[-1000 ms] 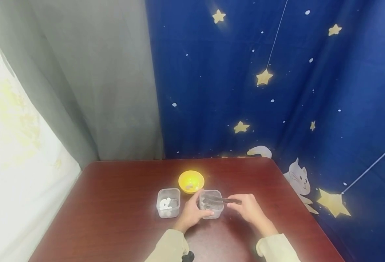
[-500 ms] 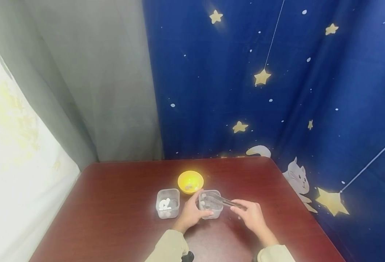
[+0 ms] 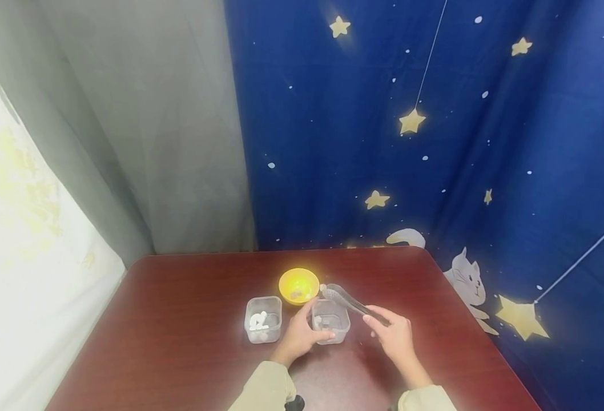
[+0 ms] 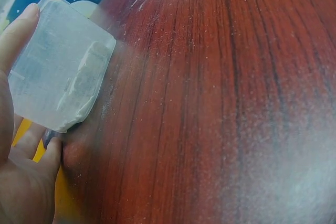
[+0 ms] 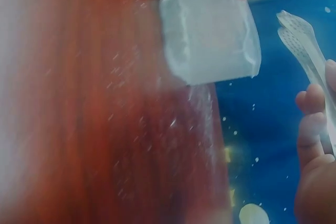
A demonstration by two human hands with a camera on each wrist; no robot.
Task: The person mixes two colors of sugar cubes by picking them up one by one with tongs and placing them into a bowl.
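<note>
My left hand point(image 3: 298, 337) grips a clear square plastic tub point(image 3: 342, 324), fingers at the far side and thumb along the near wall. Some pale pieces lie inside the tub. In my right hand point(image 3: 393, 338) is a pair of tongs point(image 3: 347, 299), raised above the tub's rim and angled toward the far left. A small whitish piece point(image 3: 323, 287) shows at the tongs' tips, close to the right edge of a yellow bowl point(image 3: 284, 278). The right wrist view shows the tongs' perforated heads point(image 5: 295, 32) nearly together. The bowl contains a few small pale pieces.
A second clear tub point(image 3: 277, 328) with several white pieces point(image 3: 258, 321) stands left of my left hand. All this rests on a dark red wooden table point(image 3: 189, 319). Grey and blue starry curtains point(image 3: 333, 142) hang behind its far edge.
The tongs have risen out of the tub and moved toward the bowl, now with a whitish piece at their tips. My left hand and the tub have stayed in place.
</note>
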